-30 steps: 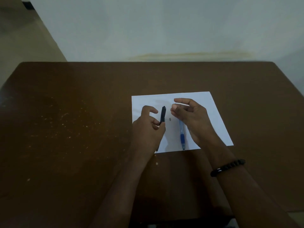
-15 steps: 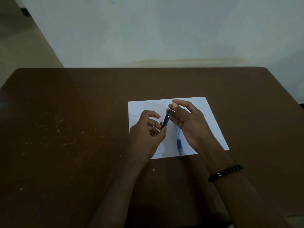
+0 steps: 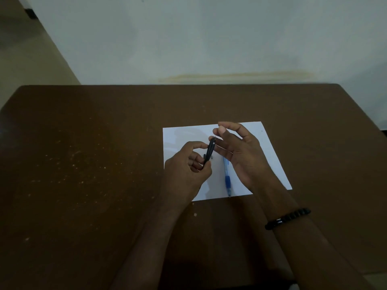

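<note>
Close to the near edge of the desk (image 3: 104, 216), a dark beaded bracelet (image 3: 288, 218) is sitting on the right wrist. Further in, the left hand (image 3: 188, 170) is gripping the lower half of a black pen (image 3: 210, 150), fingers curling round it, and is holding it tilted above a white sheet of paper (image 3: 184, 135) with its far end leaning right. The right hand (image 3: 240, 151) is pinching, between thumb and forefinger, a thin piece (image 3: 216, 135) sticking out of that far end, too small to tell what; its other fingers are spreading loosely. Beneath the right palm a blue pen (image 3: 227, 177) is lying flat on the sheet, tip pointing at the desk's near edge. The sheet is lying around the desk's middle, slightly towards the right edge. Pale specks (image 3: 77, 152) are dotting the left half. Beyond the far edge a pale wall (image 3: 209, 38) is rising
</note>
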